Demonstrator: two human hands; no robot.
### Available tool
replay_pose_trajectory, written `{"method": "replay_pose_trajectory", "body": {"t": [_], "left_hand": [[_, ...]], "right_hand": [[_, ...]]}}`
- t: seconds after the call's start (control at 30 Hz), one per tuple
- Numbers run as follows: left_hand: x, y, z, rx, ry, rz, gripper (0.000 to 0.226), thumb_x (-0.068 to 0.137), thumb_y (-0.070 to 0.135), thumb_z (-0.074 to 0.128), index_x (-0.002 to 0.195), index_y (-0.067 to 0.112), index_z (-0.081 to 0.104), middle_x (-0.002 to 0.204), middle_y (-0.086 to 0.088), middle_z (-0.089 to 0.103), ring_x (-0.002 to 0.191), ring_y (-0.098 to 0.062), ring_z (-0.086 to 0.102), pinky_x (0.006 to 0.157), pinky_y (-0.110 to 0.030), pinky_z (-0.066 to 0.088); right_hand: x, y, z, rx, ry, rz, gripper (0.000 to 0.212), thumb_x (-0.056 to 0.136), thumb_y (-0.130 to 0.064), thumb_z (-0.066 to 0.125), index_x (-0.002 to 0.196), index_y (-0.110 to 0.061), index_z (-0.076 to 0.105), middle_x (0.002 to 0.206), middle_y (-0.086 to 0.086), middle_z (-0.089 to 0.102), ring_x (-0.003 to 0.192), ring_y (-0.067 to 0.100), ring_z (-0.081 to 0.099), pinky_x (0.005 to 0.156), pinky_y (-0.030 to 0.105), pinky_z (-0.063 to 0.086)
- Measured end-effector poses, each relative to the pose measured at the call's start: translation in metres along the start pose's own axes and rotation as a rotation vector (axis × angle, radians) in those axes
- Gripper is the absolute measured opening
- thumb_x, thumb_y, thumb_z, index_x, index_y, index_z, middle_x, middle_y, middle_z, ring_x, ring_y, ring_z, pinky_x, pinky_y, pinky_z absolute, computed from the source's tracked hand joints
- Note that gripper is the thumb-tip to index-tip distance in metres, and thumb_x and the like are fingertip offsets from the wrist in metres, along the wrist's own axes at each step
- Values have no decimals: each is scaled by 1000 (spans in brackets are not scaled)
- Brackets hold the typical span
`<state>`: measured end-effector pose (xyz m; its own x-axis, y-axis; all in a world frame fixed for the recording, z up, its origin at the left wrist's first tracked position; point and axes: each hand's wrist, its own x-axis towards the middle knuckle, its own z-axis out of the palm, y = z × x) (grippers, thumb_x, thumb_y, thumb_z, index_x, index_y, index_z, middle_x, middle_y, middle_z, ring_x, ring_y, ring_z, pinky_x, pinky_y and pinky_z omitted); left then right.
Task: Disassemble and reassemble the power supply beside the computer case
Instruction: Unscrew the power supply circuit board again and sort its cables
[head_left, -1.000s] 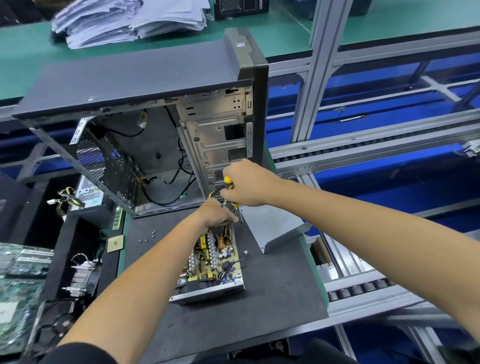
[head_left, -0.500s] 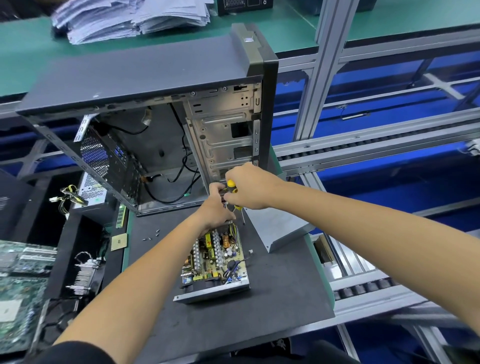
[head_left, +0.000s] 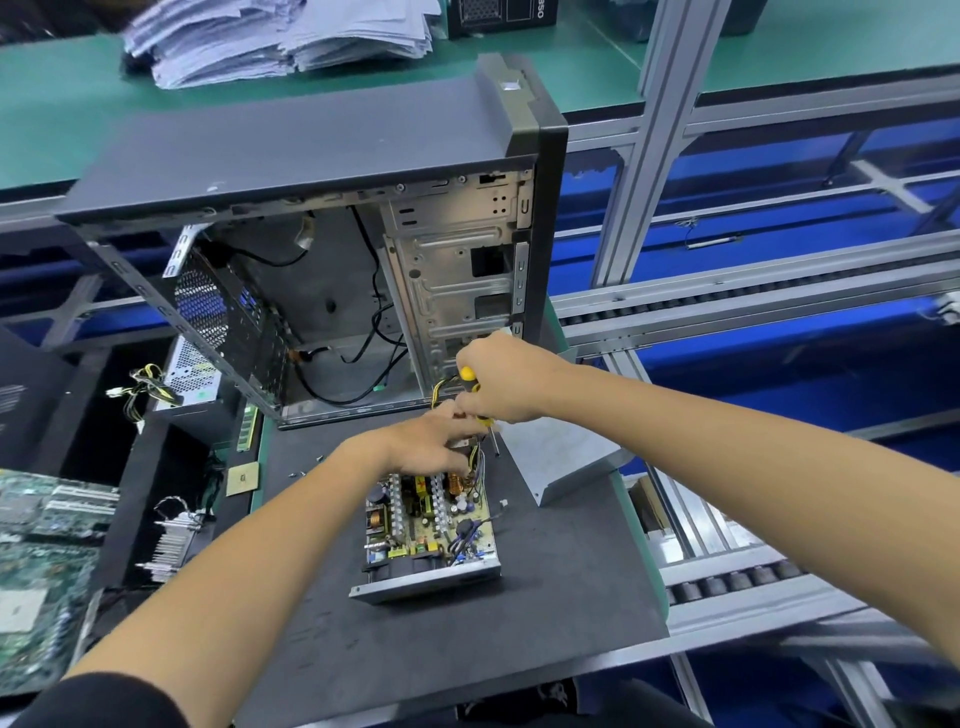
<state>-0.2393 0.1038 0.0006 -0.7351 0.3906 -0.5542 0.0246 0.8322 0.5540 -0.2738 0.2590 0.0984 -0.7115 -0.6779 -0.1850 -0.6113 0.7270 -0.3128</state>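
One opened power supply (head_left: 431, 540) is seen lying on the dark mat (head_left: 545, 613), circuit board exposed, nearest the viewer. Its far end is covered by the left hand (head_left: 426, 447), fingers curled down among the wires; whether anything is pinched cannot be told. Just beyond, touching it, the right hand (head_left: 501, 382) is closed around one yellow-handled screwdriver (head_left: 475, 395), shaft angled down beside the board. One grey metal cover (head_left: 558, 457) is set just right of the unit. A few loose screws (head_left: 306, 467) are scattered left. Behind stands one open computer case (head_left: 332, 249). Farthest, stacked papers (head_left: 280, 36) are noted.
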Motion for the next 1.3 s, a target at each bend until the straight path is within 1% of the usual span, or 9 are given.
{"method": "replay_pose_trajectory", "body": {"t": [0.13,0.33,0.43,0.63,0.7,0.77,1.07,1.2,1.3], "left_hand": [[0,-3,3,86,10,48,44,84,30,64,125,36,51,127,5,40,117,-14,40,102,-30,33],[1,-6,14,278,187,81,31,82,54,57,95,29,45,97,-1,50,88,-22,49,75,-37,42],[1,-3,14,257,230,23,38,81,59,57,93,24,52,95,-2,54,89,-20,50,78,-38,44],[4,4,13,188,247,37,34,81,34,61,110,17,57,92,-5,59,79,-22,53,71,-37,46],[3,6,12,140,247,64,14,78,26,62,89,33,58,81,4,55,72,-20,50,62,-31,40],[3,8,11,109,262,77,29,76,22,63,67,42,44,71,9,49,66,-18,46,56,-27,33],[6,6,7,-47,257,14,39,73,11,61,48,40,52,49,14,45,48,0,42,47,-19,26],[6,3,9,-44,202,9,19,76,28,71,79,38,55,86,7,61,78,-11,55,71,-31,45],[6,3,12,80,201,32,43,74,45,74,112,31,59,114,4,61,101,-17,55,89,-35,46]], "right_hand": [[-3,1,2,25,1,4,23,87,-23,59,73,-7,50,60,3,47,50,16,44,45,26,35],[-8,1,3,18,6,23,24,87,-24,58,72,-8,49,61,3,46,53,14,40,44,26,30],[-7,0,4,21,17,37,22,88,-23,58,79,-3,54,63,5,48,52,13,39,43,26,31],[-4,-4,14,13,-27,25,15,89,-16,59,85,-2,55,79,13,59,64,26,51,48,29,35],[-3,-5,19,7,-34,19,14,89,-17,59,83,-6,52,76,8,54,69,28,55,49,30,38],[-2,-6,22,10,-47,13,13,90,-17,58,84,-8,51,72,5,49,74,29,57,50,31,40],[1,-4,25,31,-85,7,13,92,-17,54,85,-7,51,78,13,59,69,29,54,49,30,35],[-2,-5,24,38,-91,16,12,93,-18,54,89,-7,53,85,15,63,70,28,56,47,30,35],[-4,-5,23,45,-91,32,11,92,-16,54,94,-6,55,88,13,62,77,28,59,50,30,37]]}}
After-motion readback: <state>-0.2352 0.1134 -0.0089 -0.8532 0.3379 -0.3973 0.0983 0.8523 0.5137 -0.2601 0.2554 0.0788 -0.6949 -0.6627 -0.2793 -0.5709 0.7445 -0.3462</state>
